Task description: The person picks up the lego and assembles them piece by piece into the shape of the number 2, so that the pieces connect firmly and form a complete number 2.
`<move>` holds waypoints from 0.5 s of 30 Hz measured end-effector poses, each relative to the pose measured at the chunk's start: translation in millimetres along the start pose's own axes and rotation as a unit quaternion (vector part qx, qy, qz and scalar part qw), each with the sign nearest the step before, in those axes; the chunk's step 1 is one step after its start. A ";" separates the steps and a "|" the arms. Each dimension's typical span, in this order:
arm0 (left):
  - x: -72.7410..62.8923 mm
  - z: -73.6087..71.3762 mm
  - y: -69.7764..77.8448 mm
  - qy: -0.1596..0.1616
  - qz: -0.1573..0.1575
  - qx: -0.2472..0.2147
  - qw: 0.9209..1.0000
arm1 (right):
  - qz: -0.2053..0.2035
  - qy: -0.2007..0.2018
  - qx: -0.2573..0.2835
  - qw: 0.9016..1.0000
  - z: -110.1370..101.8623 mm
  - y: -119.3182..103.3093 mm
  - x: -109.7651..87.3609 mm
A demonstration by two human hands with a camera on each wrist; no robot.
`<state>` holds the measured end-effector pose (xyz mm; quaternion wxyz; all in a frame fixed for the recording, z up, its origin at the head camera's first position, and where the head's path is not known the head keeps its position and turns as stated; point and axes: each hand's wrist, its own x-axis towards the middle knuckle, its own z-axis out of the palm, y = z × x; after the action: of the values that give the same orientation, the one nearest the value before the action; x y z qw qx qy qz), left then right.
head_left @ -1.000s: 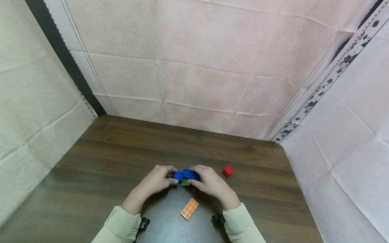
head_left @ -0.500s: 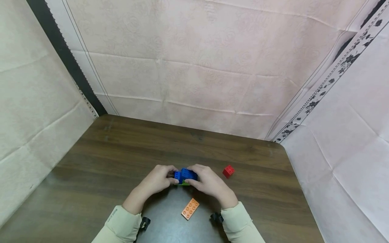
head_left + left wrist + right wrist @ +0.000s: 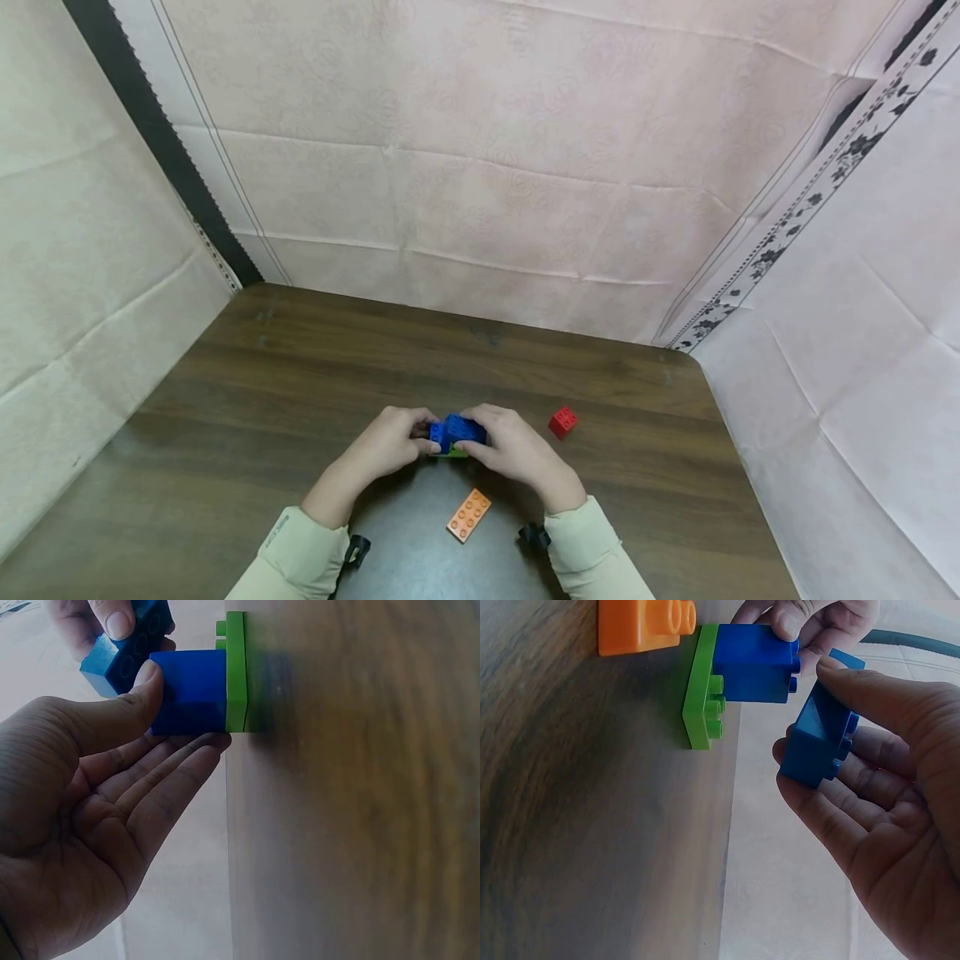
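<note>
My left hand (image 3: 392, 443) pinches a dark blue building brick (image 3: 189, 694) between thumb and fingers. That brick stands on a flat green brick (image 3: 236, 682), whose bare studs show beside it in the right wrist view. In my right hand (image 3: 519, 446) is a second blue brick (image 3: 810, 746), held tilted by thumb and fingertips. It hangs above the green brick, close against the studded top of the first blue brick. Whether the two blue bricks touch, I cannot tell.
On the brown wooden table (image 3: 315, 358), an orange brick (image 3: 468, 515) lies nearer me, studs up. A red brick (image 3: 562, 422) sits to the right of my right hand. Pale cloth (image 3: 480, 167) hangs behind the table and along both sides.
My right hand has shifted slightly left with its blue brick, which now overlaps the first blue brick in the head view. The left hand has stayed almost still.
</note>
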<state>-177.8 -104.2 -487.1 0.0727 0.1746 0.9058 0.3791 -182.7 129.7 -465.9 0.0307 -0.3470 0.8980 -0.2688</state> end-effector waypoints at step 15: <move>0.3 0.4 -0.8 -0.001 -0.004 0.000 1.000 | -0.007 -0.001 0.004 1.000 1.6 0.6 0.4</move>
<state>-178.2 -104.3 -487.9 0.0751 0.1714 0.9064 0.3787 -183.0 129.1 -467.5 0.0306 -0.3532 0.8946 -0.2721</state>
